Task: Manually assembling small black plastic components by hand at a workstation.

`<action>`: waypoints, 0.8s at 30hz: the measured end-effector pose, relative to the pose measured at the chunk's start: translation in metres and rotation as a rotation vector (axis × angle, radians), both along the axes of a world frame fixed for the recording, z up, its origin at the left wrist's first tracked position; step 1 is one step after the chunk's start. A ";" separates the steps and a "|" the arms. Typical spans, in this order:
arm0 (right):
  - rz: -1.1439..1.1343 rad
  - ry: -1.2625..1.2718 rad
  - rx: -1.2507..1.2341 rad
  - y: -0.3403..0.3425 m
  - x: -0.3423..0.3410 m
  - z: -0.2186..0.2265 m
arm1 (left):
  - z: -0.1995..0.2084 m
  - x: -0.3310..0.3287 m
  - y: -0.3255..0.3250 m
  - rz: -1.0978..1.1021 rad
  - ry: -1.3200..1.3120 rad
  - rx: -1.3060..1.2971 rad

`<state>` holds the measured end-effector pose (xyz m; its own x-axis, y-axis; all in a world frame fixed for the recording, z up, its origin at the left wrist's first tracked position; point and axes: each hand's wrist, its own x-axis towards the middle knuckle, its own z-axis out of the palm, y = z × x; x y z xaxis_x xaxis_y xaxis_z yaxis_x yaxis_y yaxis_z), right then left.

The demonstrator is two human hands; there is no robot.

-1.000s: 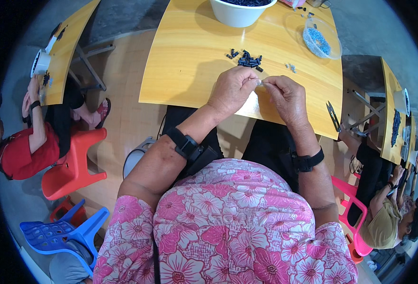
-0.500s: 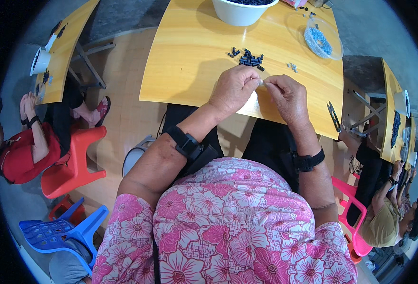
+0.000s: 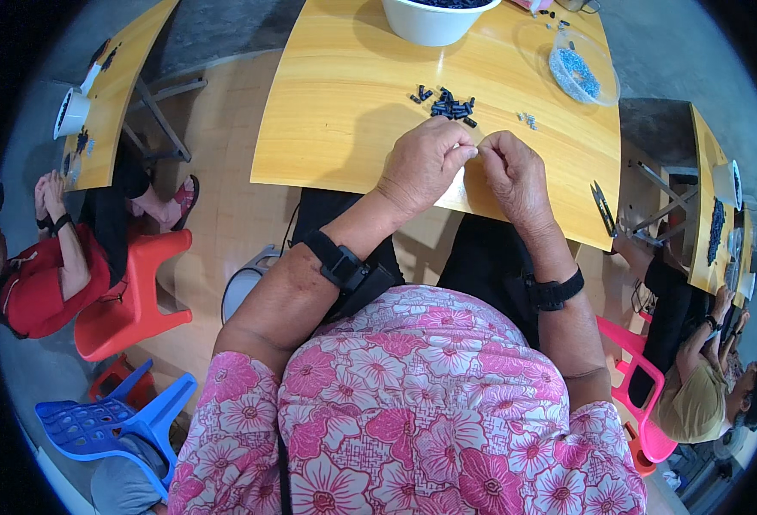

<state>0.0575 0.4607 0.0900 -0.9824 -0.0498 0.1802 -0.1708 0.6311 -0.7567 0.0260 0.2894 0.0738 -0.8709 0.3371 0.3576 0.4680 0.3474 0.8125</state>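
Over the near edge of the yellow wooden table (image 3: 335,129), my two hands meet with fingertips almost touching. My left hand (image 3: 427,163) is closed, thumb and forefinger pinched together. My right hand (image 3: 515,176) is closed in a pinch too, just to the right of it. Whatever they hold is too small or hidden to make out. Just beyond my fingers lies a loose pile of short black tube-shaped pieces (image 3: 453,106). To the right of that pile are several small clear or silvery pieces (image 3: 527,120).
A white tub (image 3: 438,26) of dark pieces stands at the far side. Right of it sits a clear round dish (image 3: 603,93) with blue bits. Black thread snips (image 3: 602,209) lie at the right edge. Co-workers sit at tables on both sides; a red chair (image 3: 134,292) stands left.
My right hand has shifted slightly, its fingers curling in more. The left hand stays nearly in place, still pinched; the things on the table have not moved.
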 end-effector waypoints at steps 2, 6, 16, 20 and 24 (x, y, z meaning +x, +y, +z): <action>0.012 0.038 0.015 0.000 0.000 -0.001 | 0.003 0.001 -0.001 0.001 0.050 -0.054; 0.005 -0.031 -0.010 0.002 -0.001 -0.005 | 0.005 0.001 -0.003 -0.010 0.211 -0.173; -0.020 -0.233 0.001 0.006 -0.008 0.001 | 0.008 -0.013 -0.004 -0.116 0.423 -0.349; -0.035 -0.233 -0.020 0.006 -0.008 -0.002 | 0.003 -0.016 -0.003 -0.106 0.188 -0.186; -0.048 -0.318 -0.188 0.010 -0.005 -0.004 | 0.005 -0.010 0.003 -0.058 -0.306 -0.023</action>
<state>0.0523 0.4708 0.0864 -0.9911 0.0026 -0.1329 0.1180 0.4779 -0.8705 0.0159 0.2926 0.0785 -0.9162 0.3940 0.0734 0.2225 0.3478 0.9108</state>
